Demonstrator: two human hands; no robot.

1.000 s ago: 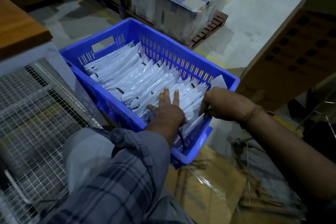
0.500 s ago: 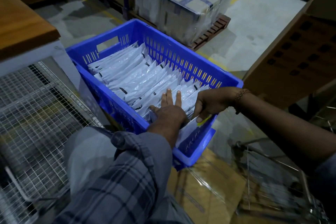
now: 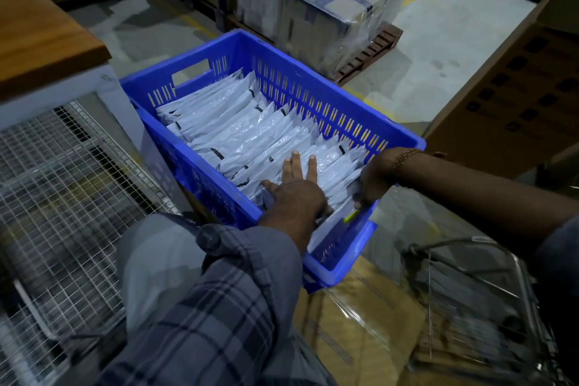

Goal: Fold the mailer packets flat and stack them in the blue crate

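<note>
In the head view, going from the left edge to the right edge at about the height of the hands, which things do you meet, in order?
wire mesh cage → blue crate near-left wall → left hand lying flat on the mailer packets → right hand at the crate's near-right corner → cardboard box

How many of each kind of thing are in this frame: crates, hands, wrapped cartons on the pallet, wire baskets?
Blue crate: 1, filled with a row of white mailer packets too tightly packed to count
Hands: 2, left hand and right hand
Wrapped cartons on the pallet: at least 3 visible
Wire basket: 1
Total: 7, packets excluded
</note>
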